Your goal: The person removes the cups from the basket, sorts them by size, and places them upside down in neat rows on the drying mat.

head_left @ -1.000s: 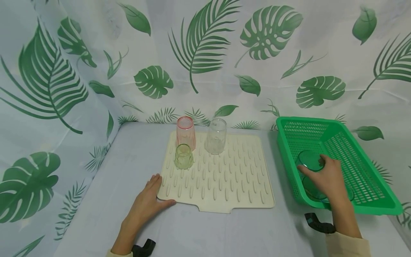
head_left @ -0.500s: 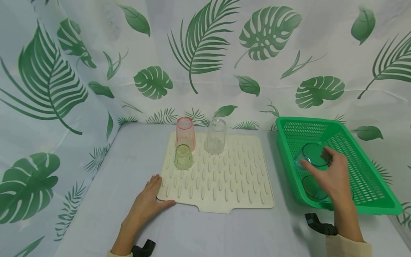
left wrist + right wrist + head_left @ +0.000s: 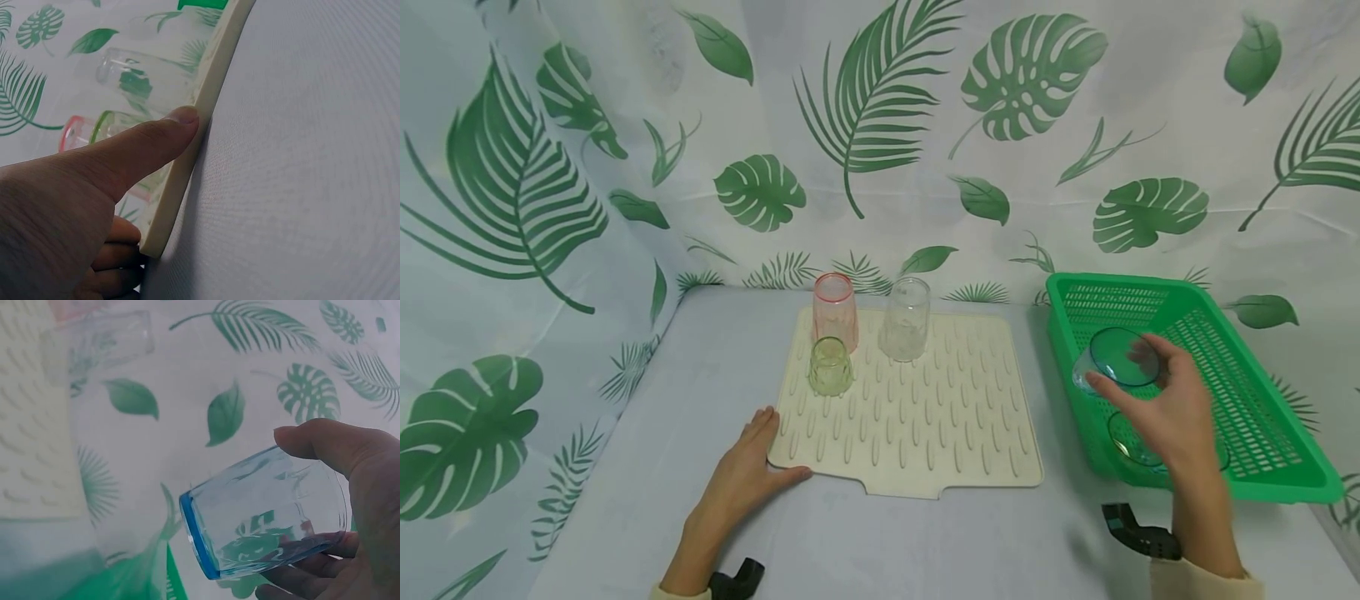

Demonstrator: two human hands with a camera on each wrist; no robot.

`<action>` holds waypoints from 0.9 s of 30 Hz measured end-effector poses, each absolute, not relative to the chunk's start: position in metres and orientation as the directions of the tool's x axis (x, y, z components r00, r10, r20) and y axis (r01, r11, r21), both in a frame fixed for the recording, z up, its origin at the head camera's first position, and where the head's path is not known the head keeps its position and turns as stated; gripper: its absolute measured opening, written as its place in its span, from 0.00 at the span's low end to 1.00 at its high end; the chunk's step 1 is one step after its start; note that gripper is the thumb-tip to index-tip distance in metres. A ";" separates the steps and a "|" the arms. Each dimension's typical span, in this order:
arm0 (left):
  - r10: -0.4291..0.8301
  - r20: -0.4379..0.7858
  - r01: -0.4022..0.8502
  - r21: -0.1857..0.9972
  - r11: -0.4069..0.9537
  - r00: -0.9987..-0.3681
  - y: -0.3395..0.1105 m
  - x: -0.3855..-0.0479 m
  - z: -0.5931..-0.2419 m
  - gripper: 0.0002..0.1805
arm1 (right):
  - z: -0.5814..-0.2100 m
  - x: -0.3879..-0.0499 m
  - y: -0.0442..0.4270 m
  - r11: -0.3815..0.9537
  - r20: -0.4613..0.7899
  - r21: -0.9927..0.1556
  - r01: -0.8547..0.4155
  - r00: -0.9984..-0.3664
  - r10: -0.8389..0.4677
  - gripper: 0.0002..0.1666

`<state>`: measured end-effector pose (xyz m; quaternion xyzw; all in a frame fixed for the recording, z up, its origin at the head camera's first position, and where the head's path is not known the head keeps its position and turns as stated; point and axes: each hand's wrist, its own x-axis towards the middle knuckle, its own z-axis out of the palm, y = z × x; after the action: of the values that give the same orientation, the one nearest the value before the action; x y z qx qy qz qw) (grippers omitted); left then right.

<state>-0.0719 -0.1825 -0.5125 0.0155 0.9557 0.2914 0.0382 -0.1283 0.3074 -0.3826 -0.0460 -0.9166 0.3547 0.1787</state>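
My right hand [image 3: 1176, 408] grips a clear glass with a blue rim [image 3: 269, 519], thumb on one side and fingers on the other. In the head view this glass is tilted, above the left part of the green basket [image 3: 1292, 458]. Another glass [image 3: 1127, 437], yellowish, sits below it in the basket, partly hidden by the hand. My left hand [image 3: 741, 467] rests at the near left corner of a cream drying mat [image 3: 925, 433], thumb along the front edge and fingers along the left side; the left wrist view shows the thumb [image 3: 156, 140] touching the mat's rim.
On the mat's back part stand a pink glass [image 3: 835, 312], a short green glass [image 3: 830, 367] in front of it, and a clear glass [image 3: 905, 321] to their right. A white curtain with green leaves [image 3: 880, 108] hangs behind the table.
My right hand has lifted the blue-rimmed glass up from inside the basket and shifted it slightly left. The left hand, the mat and the glasses on it stay in place.
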 end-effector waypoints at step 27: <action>0.052 -0.066 0.004 0.583 0.813 -0.996 -0.182 -0.073 -0.509 0.59 | -0.382 -0.112 0.239 0.691 0.251 -0.692 -0.209 -0.967 -0.042 0.52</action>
<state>-0.0732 -0.1821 -0.5088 0.0149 0.9512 0.3057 0.0395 -0.1120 0.2386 -0.3822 0.0688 -0.9131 0.3870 0.1082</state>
